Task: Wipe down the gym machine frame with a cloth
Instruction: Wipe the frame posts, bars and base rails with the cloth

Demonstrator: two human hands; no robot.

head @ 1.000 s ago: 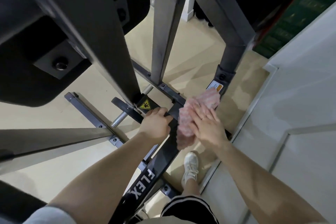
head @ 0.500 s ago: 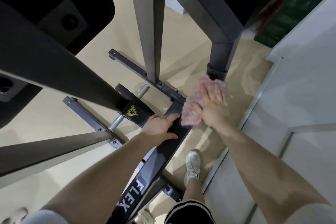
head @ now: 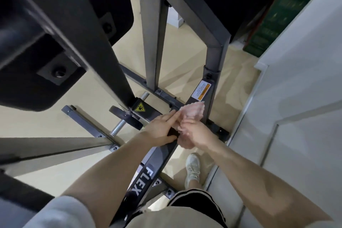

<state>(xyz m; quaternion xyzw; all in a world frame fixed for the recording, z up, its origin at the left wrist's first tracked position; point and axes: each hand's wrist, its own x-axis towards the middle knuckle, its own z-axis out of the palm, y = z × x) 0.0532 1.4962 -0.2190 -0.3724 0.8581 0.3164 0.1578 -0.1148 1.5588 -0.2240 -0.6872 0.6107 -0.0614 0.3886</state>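
The gym machine frame fills the view, with a black sloping beam (head: 146, 177) marked FLEX running up to a grey upright (head: 212, 61). A pink cloth (head: 193, 110) lies bunched against the beam just below the upright's orange label (head: 201, 90). My right hand (head: 197, 132) grips the cloth's lower part, its fingers curled and somewhat blurred. My left hand (head: 160, 127) rests on the beam beside it, with straight fingers reaching up to touch the cloth's left edge and the thumb lying along the beam's side.
A black pad (head: 37, 70) and thick dark bars hang overhead at the left. A steel peg (head: 118, 127) and a yellow warning sticker (head: 140, 107) sit left of my hands. A white wall (head: 296, 98) stands close on the right, with my shoe (head: 193, 168) beside it.
My right hand has gone from pressing flat on the cloth to curling round it lower on the beam. My left hand has loosened its grip and stretched its fingers to the cloth.
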